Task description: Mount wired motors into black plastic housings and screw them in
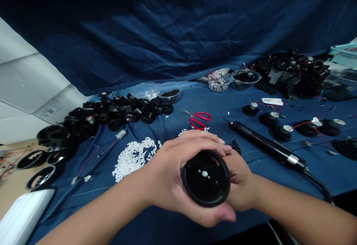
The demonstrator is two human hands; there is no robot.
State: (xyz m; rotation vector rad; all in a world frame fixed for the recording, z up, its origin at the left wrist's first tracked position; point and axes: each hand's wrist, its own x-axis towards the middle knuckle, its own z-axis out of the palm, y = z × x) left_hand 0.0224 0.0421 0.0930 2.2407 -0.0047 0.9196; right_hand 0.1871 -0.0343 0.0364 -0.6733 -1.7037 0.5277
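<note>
Black round housing [206, 178] sits wrapped between my left hand [167, 180] and right hand [241, 181], just right of the white pellets [134, 159]. Its open end faces my camera; my grip hides its lower body.

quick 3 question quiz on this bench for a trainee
1. True or false: the left hand and the right hand both touch the round black plastic housing.
2. What colour are the handles of the scissors?
3. Where does the pile of small white plastic pieces lie? A: left of the hands. B: right of the hands. C: under the housing.

Key: 1 true; 2 red; 3 A
</note>
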